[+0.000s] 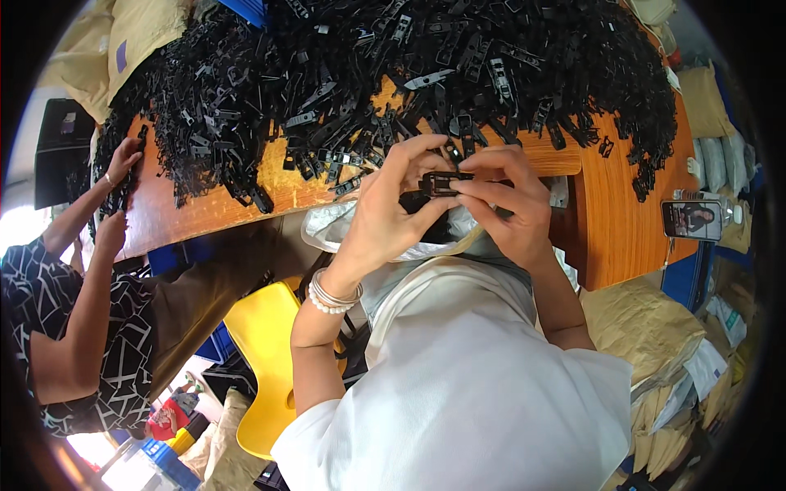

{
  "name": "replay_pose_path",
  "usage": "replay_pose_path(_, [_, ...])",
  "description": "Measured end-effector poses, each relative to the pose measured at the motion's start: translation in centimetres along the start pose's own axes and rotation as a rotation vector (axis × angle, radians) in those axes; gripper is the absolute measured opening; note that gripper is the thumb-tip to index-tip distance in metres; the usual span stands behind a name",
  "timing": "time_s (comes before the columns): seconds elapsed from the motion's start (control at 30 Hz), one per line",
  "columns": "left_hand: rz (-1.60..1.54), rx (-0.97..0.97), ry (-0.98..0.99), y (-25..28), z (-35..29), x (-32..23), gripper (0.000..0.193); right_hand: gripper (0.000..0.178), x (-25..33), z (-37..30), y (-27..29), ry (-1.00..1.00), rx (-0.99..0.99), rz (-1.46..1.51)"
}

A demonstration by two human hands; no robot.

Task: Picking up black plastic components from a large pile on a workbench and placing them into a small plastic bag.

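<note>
My left hand (395,195) and my right hand (514,200) meet in front of my chest, at the table's near edge. Between them is a small black plastic frame-like part (442,183), pinched from both sides by the fingertips. A second dark piece (453,150) shows just above it, near my left fingertips; whether it is joined to the frame I cannot tell. Below my hands lies an open white bag (327,229) on my lap, with dark contents partly hidden by my hands. Beyond them a big heap of black plastic parts (475,61) covers much of the table.
The wooden table (626,237) curves round me. A co-worker's hands (123,159) touch the heap at the left. A yellow chair (266,352) stands left of me. A phone (693,219) sits at the right edge, above brown sacks (647,327).
</note>
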State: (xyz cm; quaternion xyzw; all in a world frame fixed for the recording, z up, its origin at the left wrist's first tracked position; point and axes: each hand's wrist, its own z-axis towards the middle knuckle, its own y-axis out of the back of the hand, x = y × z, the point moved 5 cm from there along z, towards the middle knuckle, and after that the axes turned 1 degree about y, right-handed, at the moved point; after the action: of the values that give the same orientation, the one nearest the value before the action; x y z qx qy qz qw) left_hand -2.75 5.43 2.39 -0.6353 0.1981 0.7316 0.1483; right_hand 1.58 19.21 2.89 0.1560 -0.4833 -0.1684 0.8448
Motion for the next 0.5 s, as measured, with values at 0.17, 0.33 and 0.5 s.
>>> replay_pose_path(0.17, [-0.234, -0.02, 0.073, -0.1, -0.7, 1.5, 0.051, 0.019, 0.3, 0.4, -0.4, 0.074, 0.096, -0.008])
replay_pose_path(0.33, [-0.218, 0.09, 0.223, -0.6, -1.5, 5.2, 0.027, 0.02, -2.3, -2.8, 0.1, -0.137, -0.007, 0.19])
replay_pose_path(0.5, [0.855, -0.306, -0.282, 1.3, -0.1, 4.6, 0.014, 0.019, -4.5, -5.0, 0.5, -0.434, -0.191, 0.295])
